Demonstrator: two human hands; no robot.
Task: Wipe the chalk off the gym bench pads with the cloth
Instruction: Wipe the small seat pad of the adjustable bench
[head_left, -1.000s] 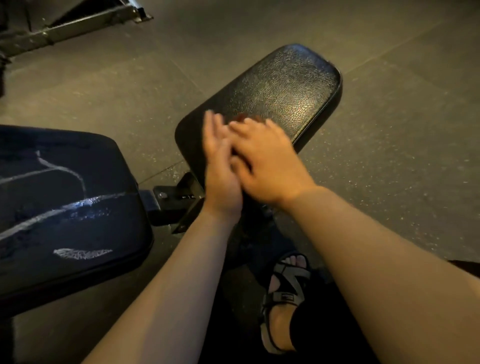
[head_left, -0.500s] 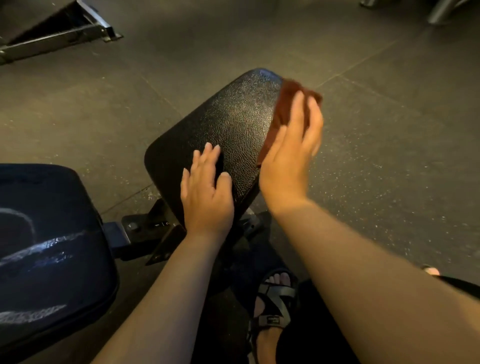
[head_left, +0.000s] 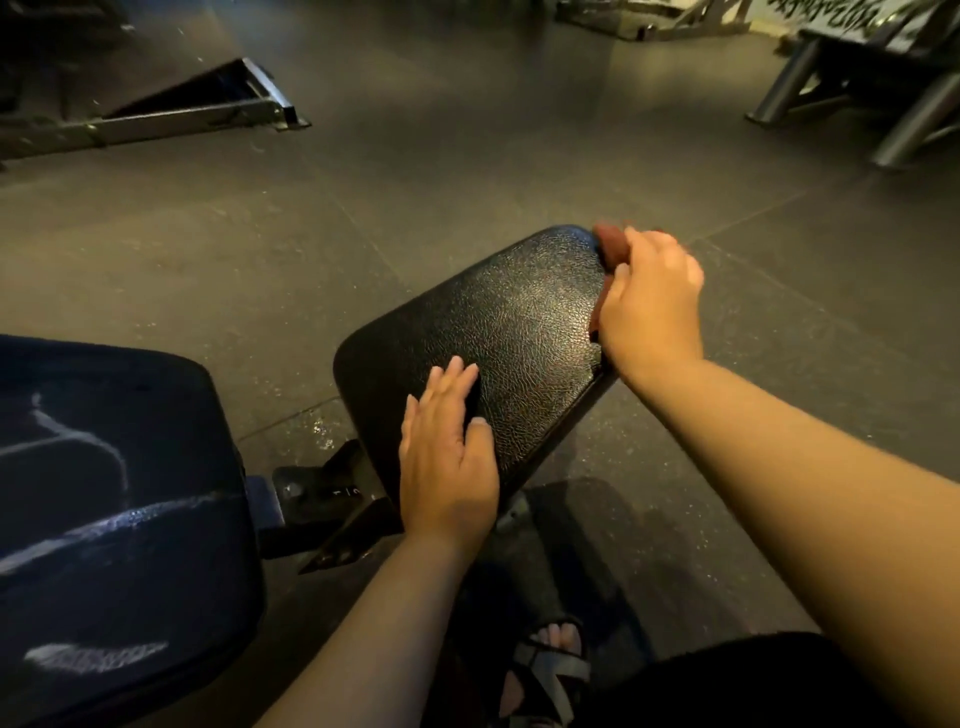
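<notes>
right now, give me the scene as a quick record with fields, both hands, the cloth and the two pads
left hand: flat on the near end of the small pad, fingers straight
right hand: grips the cloth at the small pad's far right edge
cloth: reddish brown, mostly hidden by the hand
small pad: black, no chalk visible
big pad: white chalk streaks on it

Two bench pads, two hands, one cloth — one sandal.
</notes>
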